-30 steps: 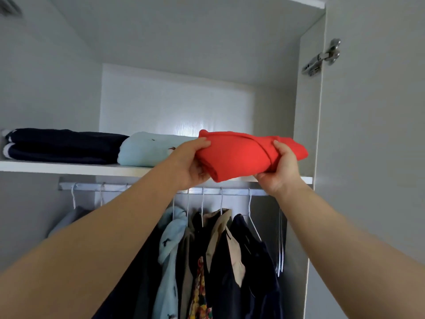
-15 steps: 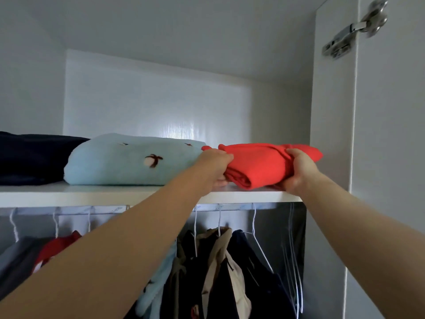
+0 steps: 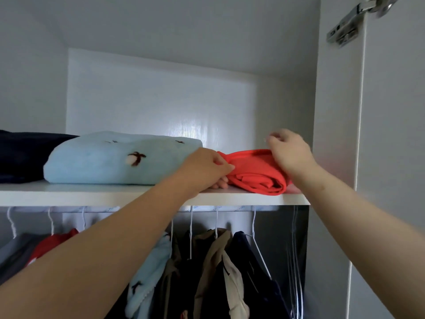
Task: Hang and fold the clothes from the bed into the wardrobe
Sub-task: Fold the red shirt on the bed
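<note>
A folded red garment (image 3: 255,173) lies on the white wardrobe shelf (image 3: 92,194) near its right end. My left hand (image 3: 204,169) grips the garment's left edge, thumb on top and fingers tucked underneath against the shelf. My right hand (image 3: 289,153) is lifted over the garment's right side with its fingers loosely curled and nothing in them. Whether its heel still touches the cloth is unclear.
A folded light blue garment (image 3: 115,160) sits just left of the red one, and a dark navy pile (image 3: 23,155) lies further left. Below the shelf, clothes (image 3: 218,261) hang on white hangers, with bare hangers (image 3: 295,249) at the right. The open door (image 3: 391,157) stands at the right.
The red garment has gone from held in the air to lying on the shelf. My right hand has let go of it and risen. The view has moved closer.
</note>
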